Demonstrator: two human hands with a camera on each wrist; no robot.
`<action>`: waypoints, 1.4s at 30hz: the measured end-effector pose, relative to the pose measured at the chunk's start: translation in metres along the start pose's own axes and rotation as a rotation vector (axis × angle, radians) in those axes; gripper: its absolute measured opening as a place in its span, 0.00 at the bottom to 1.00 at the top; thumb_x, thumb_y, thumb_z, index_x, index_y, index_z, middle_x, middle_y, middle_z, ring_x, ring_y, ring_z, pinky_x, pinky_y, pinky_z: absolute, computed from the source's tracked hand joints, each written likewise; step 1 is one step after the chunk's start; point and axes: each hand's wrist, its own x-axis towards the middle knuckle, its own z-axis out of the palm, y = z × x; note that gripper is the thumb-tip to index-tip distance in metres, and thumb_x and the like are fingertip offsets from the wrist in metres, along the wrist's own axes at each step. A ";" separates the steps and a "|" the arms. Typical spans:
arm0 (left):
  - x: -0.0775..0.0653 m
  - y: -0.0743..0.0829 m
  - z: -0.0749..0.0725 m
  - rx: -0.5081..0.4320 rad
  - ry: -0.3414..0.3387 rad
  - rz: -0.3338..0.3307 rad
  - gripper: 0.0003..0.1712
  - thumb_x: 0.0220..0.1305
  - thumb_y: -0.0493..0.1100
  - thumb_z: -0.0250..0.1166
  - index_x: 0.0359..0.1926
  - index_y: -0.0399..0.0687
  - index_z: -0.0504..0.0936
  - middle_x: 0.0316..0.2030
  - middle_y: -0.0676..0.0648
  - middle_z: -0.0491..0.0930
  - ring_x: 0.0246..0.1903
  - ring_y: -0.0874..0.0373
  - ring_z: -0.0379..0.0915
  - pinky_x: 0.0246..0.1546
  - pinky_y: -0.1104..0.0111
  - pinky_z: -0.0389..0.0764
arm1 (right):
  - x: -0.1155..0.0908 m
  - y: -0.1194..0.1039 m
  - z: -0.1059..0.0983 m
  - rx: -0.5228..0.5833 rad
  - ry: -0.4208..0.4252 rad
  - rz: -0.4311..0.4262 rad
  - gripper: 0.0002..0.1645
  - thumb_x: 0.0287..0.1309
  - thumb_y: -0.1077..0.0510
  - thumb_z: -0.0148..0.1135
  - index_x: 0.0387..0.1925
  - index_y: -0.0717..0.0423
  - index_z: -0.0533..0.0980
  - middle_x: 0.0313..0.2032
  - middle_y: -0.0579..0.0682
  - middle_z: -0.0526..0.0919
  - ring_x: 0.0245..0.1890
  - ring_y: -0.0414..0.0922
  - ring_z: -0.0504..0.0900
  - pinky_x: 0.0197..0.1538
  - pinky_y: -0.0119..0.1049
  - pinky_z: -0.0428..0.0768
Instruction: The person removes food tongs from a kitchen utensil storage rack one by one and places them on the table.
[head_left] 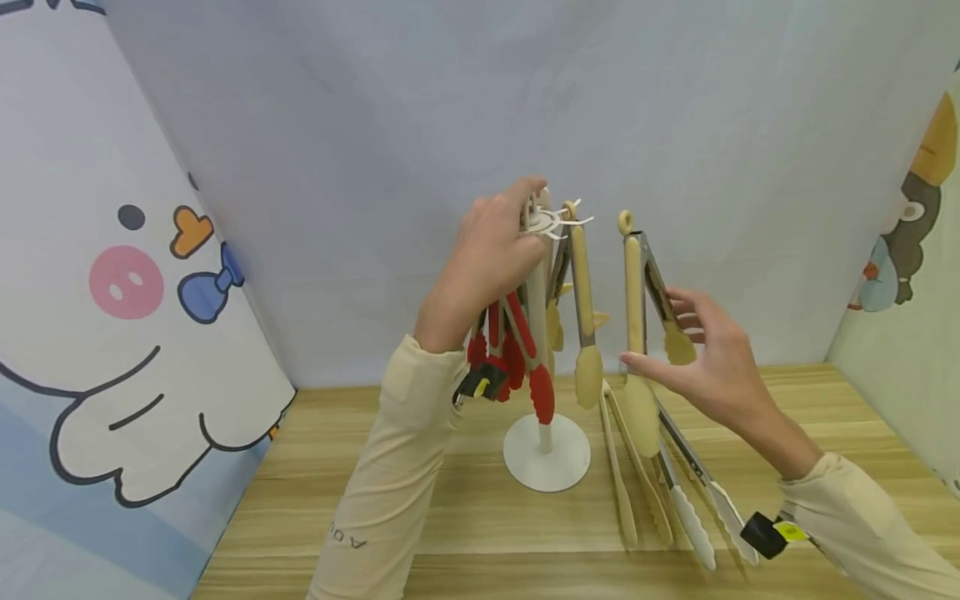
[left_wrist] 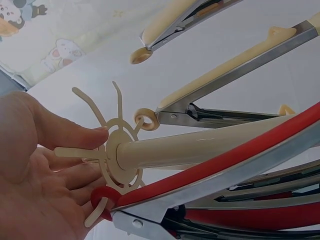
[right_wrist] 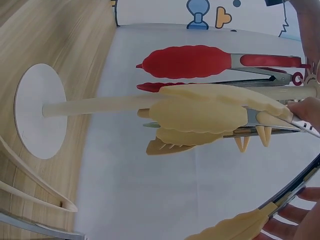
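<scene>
My left hand (head_left: 487, 242) grips the hooked top ring (left_wrist: 120, 131) of a white utensil stand (head_left: 547, 467), its thumb against the ring. Red tongs (head_left: 542, 392) hang by their loops on the near left side of the stand. Pale yellow tongs (head_left: 588, 375) hang on its right side, a loop over one hook in the left wrist view. To the right of these, my right hand (head_left: 708, 358) holds another pair of pale yellow tongs (head_left: 634, 283) upright, thumb at one arm and fingers round the other. Their arms are spread and their loop (head_left: 626, 222) is apart from the hooks.
On the wooden table (head_left: 360, 500), right of the stand's round base, lie slim cream tongs (head_left: 622, 492) and metal tongs with white tips (head_left: 697, 525). A pale cloth wall (head_left: 337, 208) stands behind, with cartoon-printed panels (head_left: 60, 333) at the sides.
</scene>
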 end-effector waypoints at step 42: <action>-0.002 0.000 -0.001 -0.014 -0.010 0.004 0.41 0.45 0.28 0.49 0.66 0.48 0.67 0.23 0.47 0.68 0.19 0.59 0.50 0.20 0.70 0.58 | -0.012 0.021 -0.019 -0.114 -0.011 0.115 0.51 0.38 0.49 0.78 0.63 0.59 0.64 0.49 0.62 0.72 0.46 0.58 0.71 0.43 0.54 0.69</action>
